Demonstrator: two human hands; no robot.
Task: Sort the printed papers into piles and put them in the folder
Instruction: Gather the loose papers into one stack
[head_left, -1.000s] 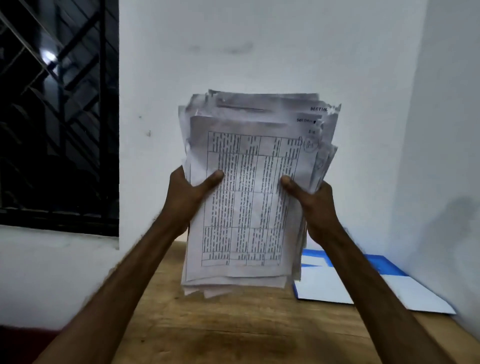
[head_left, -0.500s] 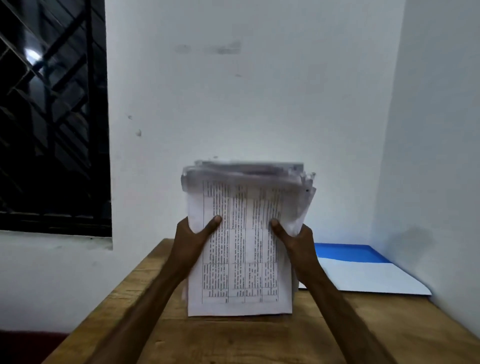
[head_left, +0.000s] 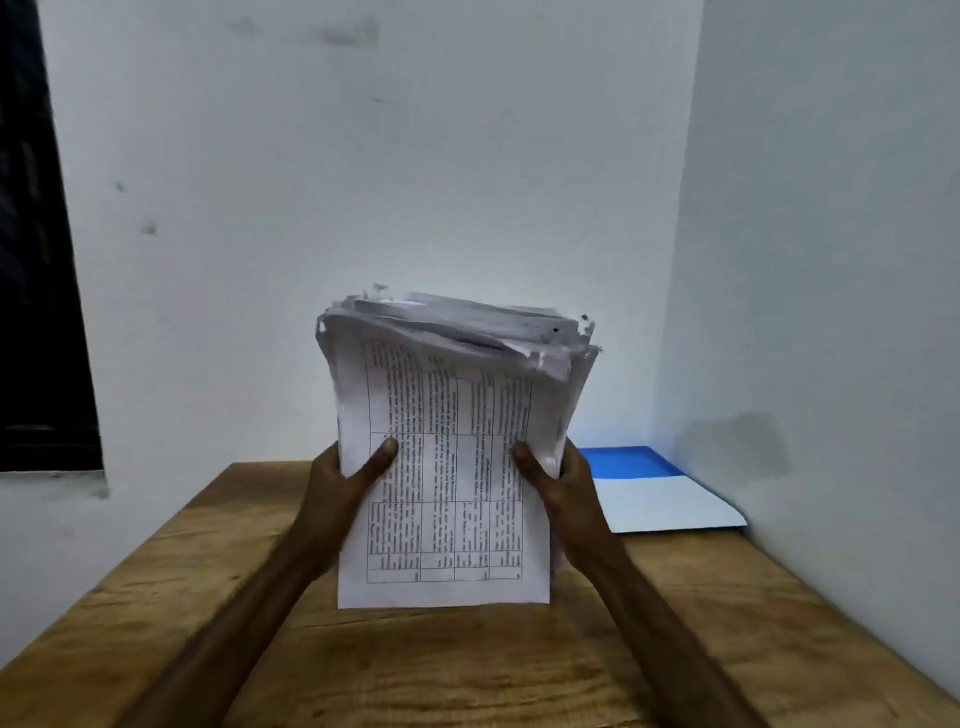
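Note:
A thick stack of printed papers (head_left: 447, 452) stands upright in front of me, its bottom edge resting on the wooden table (head_left: 467, 665). The front sheet carries a printed table of text. My left hand (head_left: 345, 483) grips the stack's left side with the thumb on the front sheet. My right hand (head_left: 558, 480) grips the right side in the same way. The top edges of the sheets are ragged and curl forward. A blue and white folder (head_left: 660, 493) lies flat on the table at the back right, near the corner of the walls.
White walls close the table in at the back and on the right. A dark barred window (head_left: 31, 260) is on the far left. The table's left edge runs diagonally toward me.
The stack has come down from mid-air until its bottom edge meets the table, and both hands have kept their grip. My view has shifted a little to the right.

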